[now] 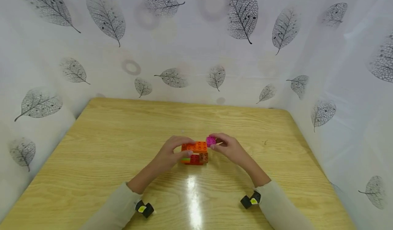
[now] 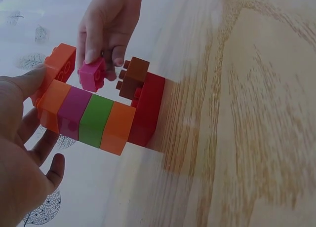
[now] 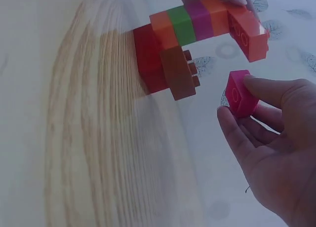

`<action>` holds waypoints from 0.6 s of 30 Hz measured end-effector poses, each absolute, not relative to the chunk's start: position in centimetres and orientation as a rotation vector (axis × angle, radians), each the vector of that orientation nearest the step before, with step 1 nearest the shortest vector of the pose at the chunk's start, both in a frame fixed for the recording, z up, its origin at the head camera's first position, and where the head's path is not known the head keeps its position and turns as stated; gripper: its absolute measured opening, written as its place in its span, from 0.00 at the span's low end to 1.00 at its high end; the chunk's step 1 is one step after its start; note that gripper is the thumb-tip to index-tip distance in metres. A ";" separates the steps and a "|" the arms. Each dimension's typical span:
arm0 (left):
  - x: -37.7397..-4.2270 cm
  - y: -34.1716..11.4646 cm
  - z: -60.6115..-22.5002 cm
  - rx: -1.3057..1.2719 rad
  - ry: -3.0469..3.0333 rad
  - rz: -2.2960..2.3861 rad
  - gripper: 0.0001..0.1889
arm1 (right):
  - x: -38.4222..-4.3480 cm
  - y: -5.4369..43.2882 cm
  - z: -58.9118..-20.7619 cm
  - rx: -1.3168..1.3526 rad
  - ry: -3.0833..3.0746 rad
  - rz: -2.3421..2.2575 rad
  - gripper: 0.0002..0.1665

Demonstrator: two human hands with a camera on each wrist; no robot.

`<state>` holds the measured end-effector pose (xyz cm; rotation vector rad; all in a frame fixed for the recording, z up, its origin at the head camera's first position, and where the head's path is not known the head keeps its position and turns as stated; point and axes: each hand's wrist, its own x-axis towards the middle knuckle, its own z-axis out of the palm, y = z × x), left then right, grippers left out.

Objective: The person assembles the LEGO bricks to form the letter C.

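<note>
A toy brick structure stands on the table: a red brick (image 2: 148, 108) at the bottom, a column of orange, green (image 2: 96, 119), purple (image 2: 74, 108) and orange bricks at one end, and a long orange brick (image 1: 199, 146) jutting out on top. A brown brick (image 3: 177, 74) sits on the red one's other end, its studs facing up under the overhang. My left hand (image 1: 169, 151) grips the structure's top between thumb and fingers. Beside the overhang, my right hand (image 1: 229, 149) pinches a pink brick (image 3: 239, 93), which is apart from the structure in both wrist views.
The wooden table (image 1: 122, 127) reaches back to a pale curtain (image 1: 190, 49) printed with leaves, which also hangs at both sides. Black wrist devices (image 1: 144, 208) are worn at both sleeves.
</note>
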<state>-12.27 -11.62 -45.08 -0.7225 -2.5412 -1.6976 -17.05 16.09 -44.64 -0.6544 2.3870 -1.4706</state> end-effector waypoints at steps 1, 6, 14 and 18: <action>-12.2 -11.6 -45.1 -0.723 -2.539 -1.702 0.16 | -16.9 16.1 -44.6 -0.646 2.377 -1.482 0.29; -12.3 -11.5 -45.2 -0.727 -2.528 -1.715 0.16 | -16.0 16.1 -44.3 -0.608 2.344 -1.513 0.27; -12.0 -11.3 -45.1 -0.690 -2.522 -1.723 0.14 | -15.1 15.9 -44.6 -0.629 2.309 -1.535 0.23; -12.0 -11.4 -45.2 -0.683 -2.511 -1.710 0.13 | -14.8 15.6 -44.6 -0.666 2.268 -1.543 0.23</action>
